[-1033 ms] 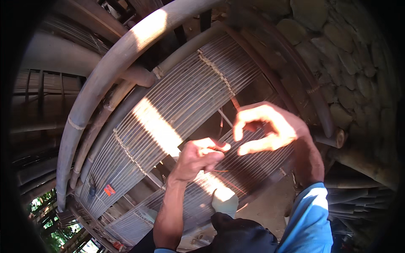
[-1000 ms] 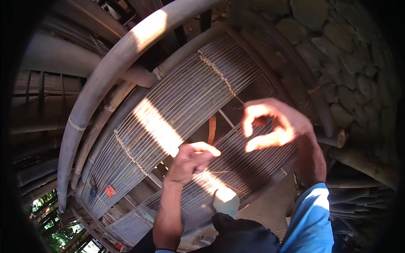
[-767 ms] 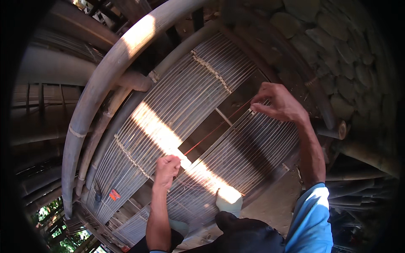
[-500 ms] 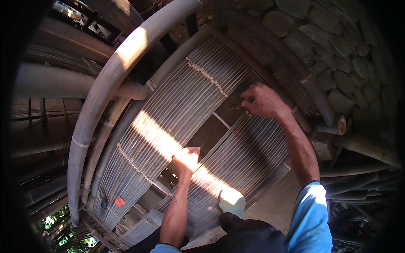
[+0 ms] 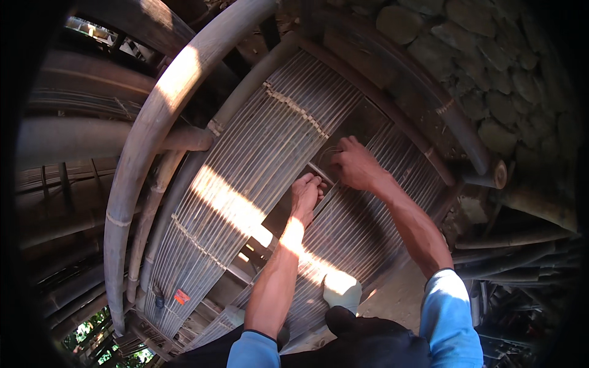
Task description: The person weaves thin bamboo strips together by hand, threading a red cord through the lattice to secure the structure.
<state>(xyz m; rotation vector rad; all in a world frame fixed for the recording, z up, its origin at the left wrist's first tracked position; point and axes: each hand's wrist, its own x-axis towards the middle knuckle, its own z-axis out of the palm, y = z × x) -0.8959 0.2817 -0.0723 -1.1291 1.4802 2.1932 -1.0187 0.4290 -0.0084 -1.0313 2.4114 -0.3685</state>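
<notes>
Fingers of the left hand (image 5: 307, 191) are curled closed, any hold hidden; whether those of the right hand (image 5: 356, 167) grip anything cannot be told. Near slats (image 5: 354, 236) should be left unstrained.

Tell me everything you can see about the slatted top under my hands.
The slatted top has many thin, pale, bamboo-like strips side by side, with crosswise bands. A dark gap splits it into two sections, with short bars across. It is edged by a round pole, and sunlight stripes both sections. An orange piece and a dark object rest near its left end. Your left hand and right hand are at the gap; whether they touch the strips isn't clear.
</notes>
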